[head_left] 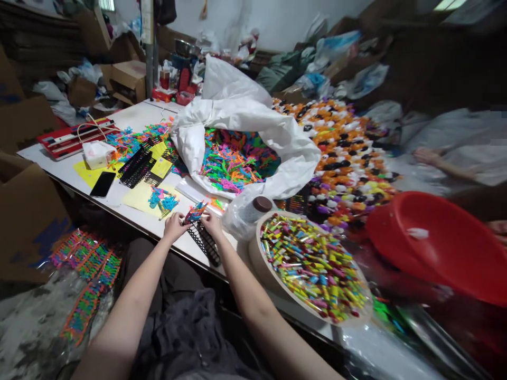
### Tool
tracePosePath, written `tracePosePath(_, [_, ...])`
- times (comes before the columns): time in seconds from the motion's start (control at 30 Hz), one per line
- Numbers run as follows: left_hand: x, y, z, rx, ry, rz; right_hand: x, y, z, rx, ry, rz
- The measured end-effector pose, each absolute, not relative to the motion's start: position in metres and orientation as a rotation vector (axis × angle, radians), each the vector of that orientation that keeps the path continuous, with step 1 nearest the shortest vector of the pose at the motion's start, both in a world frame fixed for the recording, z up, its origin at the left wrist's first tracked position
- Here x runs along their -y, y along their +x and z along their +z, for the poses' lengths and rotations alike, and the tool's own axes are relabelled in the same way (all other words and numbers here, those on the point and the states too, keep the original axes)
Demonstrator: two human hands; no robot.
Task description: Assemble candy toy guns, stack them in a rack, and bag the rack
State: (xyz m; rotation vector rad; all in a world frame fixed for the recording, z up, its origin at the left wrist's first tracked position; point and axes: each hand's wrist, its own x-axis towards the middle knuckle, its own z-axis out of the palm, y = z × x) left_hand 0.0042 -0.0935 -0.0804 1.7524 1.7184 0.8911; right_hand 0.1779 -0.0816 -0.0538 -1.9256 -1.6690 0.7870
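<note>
At the front edge of the white table, my left hand (175, 228) is closed in a pinch at the left side of a black plastic grid strip (206, 244). My right hand (213, 224) pinches the strip's other side, its fingers curled. Between my fingertips a bunch of small coloured plastic figures (195, 212), blue, orange and pink, lies at the strip's far end. The fingertips partly hide how the figures sit on it. Left of my hands, a loose pile of blue figures (164, 201) rests on the table beside yellow paper.
Beyond my hands stands an open white sack (293, 153) of coloured figures. A cream tub (257, 253) of wrapped pieces is to the right, near a red basin (447, 237). Black grids (137, 166) and a phone (102, 184) lie left. Another person's arm (447, 164) shows far right.
</note>
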Motion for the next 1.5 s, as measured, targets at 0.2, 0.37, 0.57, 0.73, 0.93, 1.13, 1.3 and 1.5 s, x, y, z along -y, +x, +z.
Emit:
tracePosePath(0.2, [0.102,-0.001,-0.081,-1.513,1.828,0.871,0.143,0.141,-0.07,1.606,-1.907,0.626])
tracePosePath(0.37, [0.104,-0.005,-0.083,-1.38,1.862,0.805,0.144,0.125,-0.068,1.659,-1.923,0.536])
tracePosePath(0.57, [0.104,-0.006,-0.082,-1.35,1.92,0.807,0.142,0.131,-0.076,1.499,-1.859,0.592])
tracePosePath(0.73, [0.105,-0.004,-0.082,-1.363,1.999,0.768,0.142,0.135,-0.087,1.483,-1.836,0.476])
tracePosePath(0.93, [0.105,0.0,-0.079,-1.383,2.069,0.733,0.139,0.141,-0.092,1.543,-1.787,0.454])
tracePosePath(1.13, [0.106,0.0,-0.076,-1.398,2.145,0.703,0.138,0.145,-0.087,1.585,-1.775,0.566])
tracePosePath(1.3, [0.105,0.001,-0.078,-1.408,2.184,0.686,0.138,0.148,-0.08,1.635,-1.764,0.565])
tracePosePath(1.5, [0.103,0.003,-0.082,-1.433,2.176,0.659,0.14,0.146,-0.076,1.658,-1.849,0.572])
